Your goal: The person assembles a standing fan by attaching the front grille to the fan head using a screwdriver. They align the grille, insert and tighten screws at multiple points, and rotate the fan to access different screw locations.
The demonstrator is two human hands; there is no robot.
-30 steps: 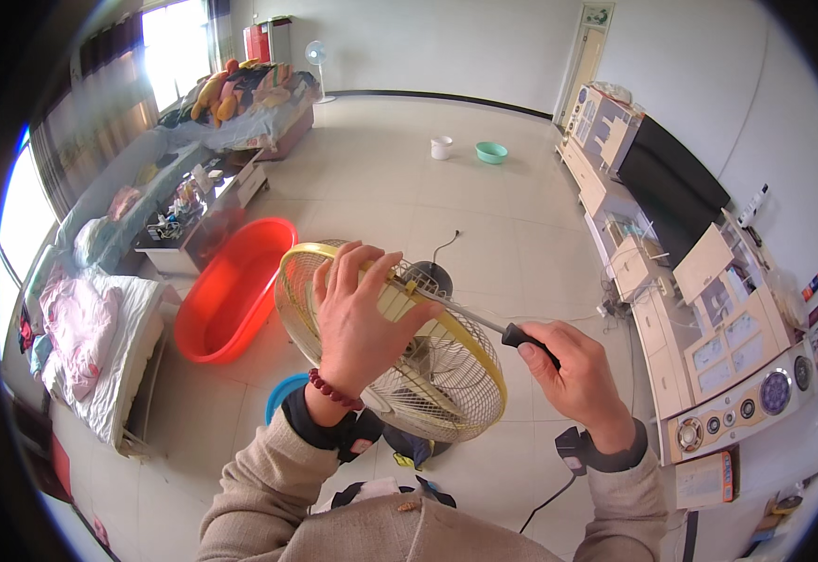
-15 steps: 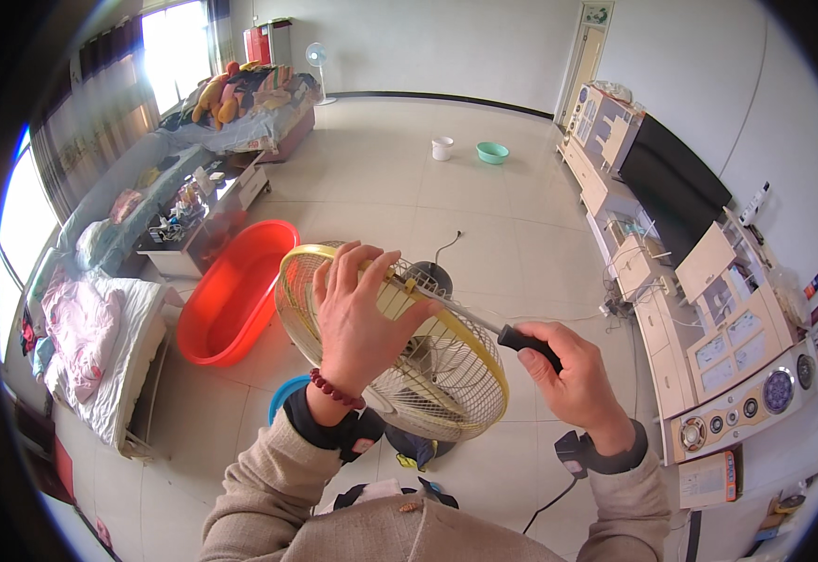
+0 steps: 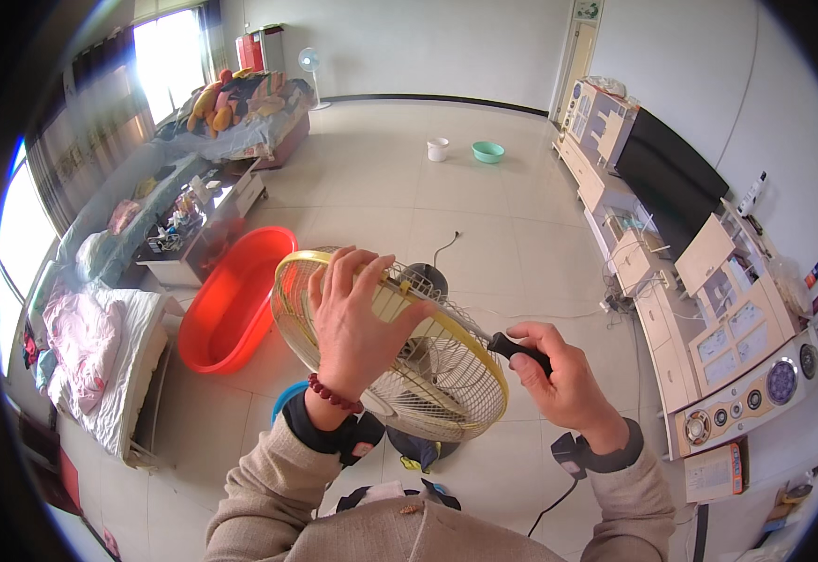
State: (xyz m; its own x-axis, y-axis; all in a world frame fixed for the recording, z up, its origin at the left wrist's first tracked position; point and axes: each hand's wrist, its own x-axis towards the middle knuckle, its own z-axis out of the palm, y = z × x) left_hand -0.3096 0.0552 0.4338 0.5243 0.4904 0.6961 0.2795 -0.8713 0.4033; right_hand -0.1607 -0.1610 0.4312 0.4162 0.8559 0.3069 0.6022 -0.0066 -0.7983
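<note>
In front of me stands an electric fan with a wire cage point(image 3: 446, 405) and a yellow rim, its face tilted upward. My left hand point(image 3: 357, 328) lies over the top of the cage, with the fingers curled over the rim and the thumb stretched along it. My right hand point(image 3: 570, 379) is closed around the black handle of a screwdriver point(image 3: 519, 353). The screwdriver's shaft runs leftward along the upper yellow rim, toward my left thumb. Its tip is hard to make out against the wires. Behind the cage shows a dark round part point(image 3: 427, 277) with a short cord.
A red tub point(image 3: 205, 348) stands left of the fan, and part of a blue basin point(image 3: 284, 397) shows beside my left wrist. Further off are a white bucket point(image 3: 438, 150) and a green basin point(image 3: 488, 153). A cabinet point(image 3: 657, 361) lines the right wall; a bed point(image 3: 142, 375) is at left.
My right hand and the screwdriver have shifted slightly left, bringing the handle closer to the fan's rim. The left hand keeps its place on the cage.
</note>
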